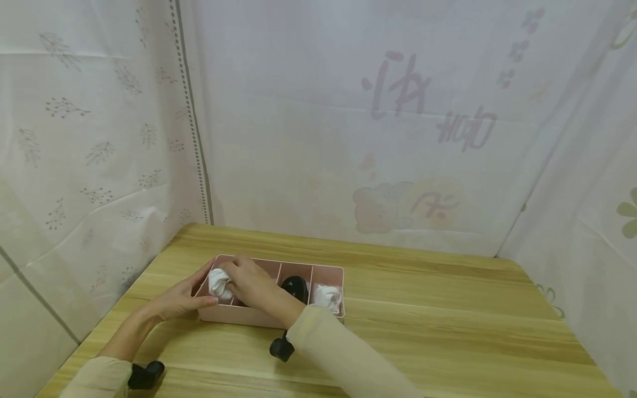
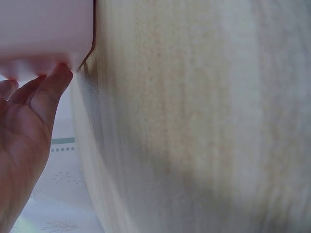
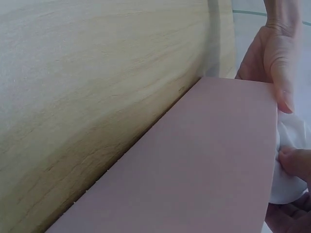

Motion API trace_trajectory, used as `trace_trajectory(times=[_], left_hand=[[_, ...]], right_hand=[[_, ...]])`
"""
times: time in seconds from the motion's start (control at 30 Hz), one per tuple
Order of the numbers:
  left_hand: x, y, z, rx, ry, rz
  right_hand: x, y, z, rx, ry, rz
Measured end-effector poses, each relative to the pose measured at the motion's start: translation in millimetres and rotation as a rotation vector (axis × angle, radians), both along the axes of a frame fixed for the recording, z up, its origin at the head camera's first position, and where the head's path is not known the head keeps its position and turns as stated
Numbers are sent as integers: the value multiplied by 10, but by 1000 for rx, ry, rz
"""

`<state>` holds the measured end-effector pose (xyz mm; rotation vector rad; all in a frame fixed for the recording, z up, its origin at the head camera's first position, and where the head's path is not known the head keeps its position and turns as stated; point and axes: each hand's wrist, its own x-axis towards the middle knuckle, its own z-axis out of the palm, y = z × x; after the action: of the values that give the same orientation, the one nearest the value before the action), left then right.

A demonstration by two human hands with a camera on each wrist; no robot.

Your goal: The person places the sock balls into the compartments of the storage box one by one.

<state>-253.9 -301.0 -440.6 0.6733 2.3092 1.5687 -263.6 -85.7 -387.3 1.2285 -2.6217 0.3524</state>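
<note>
A pink divided organizer box (image 1: 244,315) stands on the wooden table. My left hand (image 1: 176,298) holds its left end, the thumb at the front corner rim and the fingers against the end wall, as the left wrist view (image 2: 29,116) also shows. With my right hand (image 1: 254,284) I pinch a crumpled white cloth (image 1: 219,283) at the leftmost compartment; in the right wrist view the cloth (image 3: 286,182) shows above the rim between thumb and fingers. My right hand and forearm partly cover the middle compartments.
A glossy black rounded object (image 1: 296,287) sits in a compartment right of the middle. Another folded white cloth (image 1: 328,297) lies in the rightmost one. Wood-grain table surface (image 1: 438,320) extends to the right, and patterned white curtains (image 1: 298,138) hang behind and beside it.
</note>
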Motion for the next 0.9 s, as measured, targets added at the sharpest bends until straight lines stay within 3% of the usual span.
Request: trace_trajectory(times=[0.6, 0.9], left_hand=[[4, 23, 28, -39, 55, 12], [23, 19, 15, -81, 74, 51]], right_hand=[[87, -109, -50, 192, 118, -63], [103, -138, -84, 264, 104, -71]])
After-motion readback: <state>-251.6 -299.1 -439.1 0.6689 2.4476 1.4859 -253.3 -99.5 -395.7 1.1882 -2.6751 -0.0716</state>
